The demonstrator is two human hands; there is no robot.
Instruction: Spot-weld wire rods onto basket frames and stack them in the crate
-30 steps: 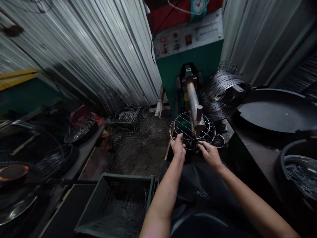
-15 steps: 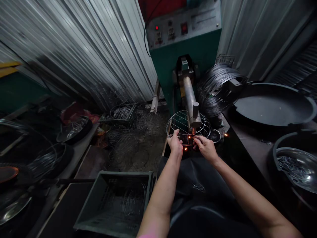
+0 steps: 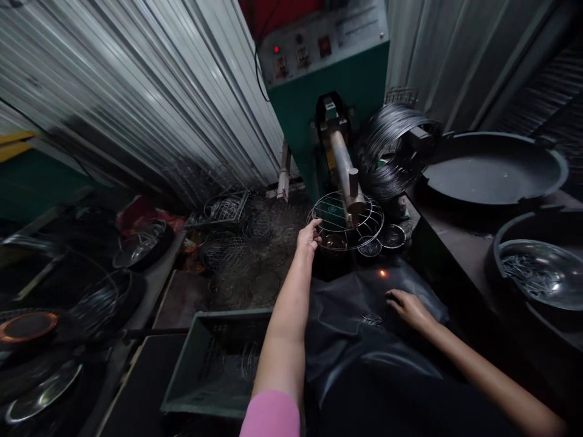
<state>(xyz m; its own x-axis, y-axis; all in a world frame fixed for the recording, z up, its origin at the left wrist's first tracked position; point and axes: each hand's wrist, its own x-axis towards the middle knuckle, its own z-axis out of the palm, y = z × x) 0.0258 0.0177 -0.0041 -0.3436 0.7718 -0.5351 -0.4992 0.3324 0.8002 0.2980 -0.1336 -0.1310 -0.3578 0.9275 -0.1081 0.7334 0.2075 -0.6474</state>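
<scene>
A round wire rack [image 3: 325,240], made of rings and crossing wires, sits under the tip of a welding machine's arm [image 3: 347,167]. My left hand [image 3: 310,235] is closed on the rack's left rim, thumb and fingers around the wire. Lower right, my right hand [image 3: 405,308] hovers over the dark apron [image 3: 346,352] on my lap, its fingers loosely bent with nothing visible in them. Just left of its fingertips lies a small pile of short wire pieces [image 3: 372,318] on the apron. One orange spark [image 3: 382,273] glows above that hand.
Behind the rack stands the green machine cabinet [image 3: 337,79]. A wire coil [image 3: 387,152] and a large black pan [image 3: 492,173] are on the right, with a steel bowl [image 3: 532,273] of metal pieces nearer. A green crate [image 3: 182,370] stands at lower left.
My right hand has left the rack's front edge and moved down and right to the wire pieces. My left hand still holds the rim. Most sparks at the weld tip are gone.
</scene>
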